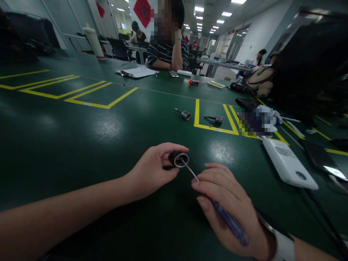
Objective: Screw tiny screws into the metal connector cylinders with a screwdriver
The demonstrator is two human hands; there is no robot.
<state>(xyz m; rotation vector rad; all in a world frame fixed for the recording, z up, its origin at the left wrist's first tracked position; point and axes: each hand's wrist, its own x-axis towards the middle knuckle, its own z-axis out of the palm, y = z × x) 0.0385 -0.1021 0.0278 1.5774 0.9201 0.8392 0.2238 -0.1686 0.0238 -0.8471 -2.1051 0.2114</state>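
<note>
Between the thumb and fingers of my left hand [152,172] is a dark cylindrical metal hole saw [181,160], its round open end turned toward me. My right hand [227,203] is wrapped round a screwdriver [230,221] with a translucent purple handle. The thin metal shaft reaches into the cup of the hole saw; where its tip touches is hidden inside. Farther out on the green table lie two similar hole saws with shanks, one [186,115] left of a yellow tape outline and another [219,119] within it.
The green table [67,145] carries yellow tape outlines. A white device [289,163] and a dark phone [324,159] lie at right. Across the table sit a red-handled screwdriver [194,82], papers [140,71] and a bottle [94,43]. A person in a striped shirt [167,54] leans there.
</note>
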